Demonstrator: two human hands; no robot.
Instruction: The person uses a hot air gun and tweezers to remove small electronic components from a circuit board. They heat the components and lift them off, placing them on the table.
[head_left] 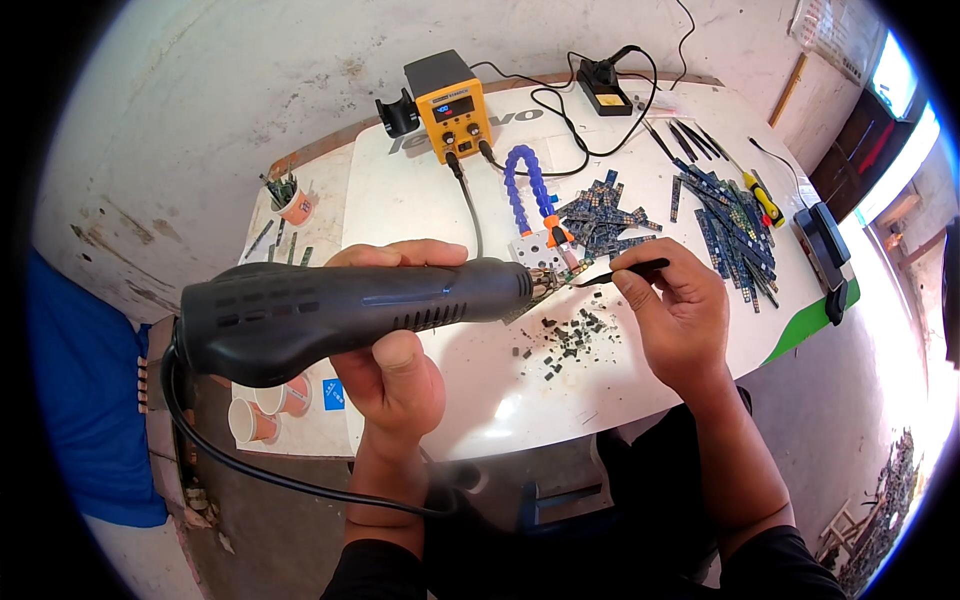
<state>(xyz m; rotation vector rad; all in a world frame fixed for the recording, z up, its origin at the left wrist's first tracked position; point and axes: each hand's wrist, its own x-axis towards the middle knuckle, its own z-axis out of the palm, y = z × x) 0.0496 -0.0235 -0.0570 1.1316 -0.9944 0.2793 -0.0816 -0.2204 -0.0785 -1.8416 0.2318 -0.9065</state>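
Note:
My left hand [400,375] is wrapped round a black hot air gun [350,312], whose metal nozzle [543,284] points right. In my right hand [675,315] a pair of black tweezers [637,271] is pinched, tips by the nozzle. Close to both, a small circuit board strip [577,272] sits at a metal holder block [530,247]; the nozzle partly hides it. A blue segmented flexible arm [518,190] with an orange end [556,233] curves over the block. Below the tweezers, small dark chips [572,335] lie scattered on the white table [480,390].
A yellow soldering station [458,115] stands at the back, near a soldering iron stand [605,92]. Circuit board strips are piled in a middle heap [605,215] and a right heap [735,235]. A yellow screwdriver [763,198], a phone on a stand [822,250] and paper cups [252,421] are around.

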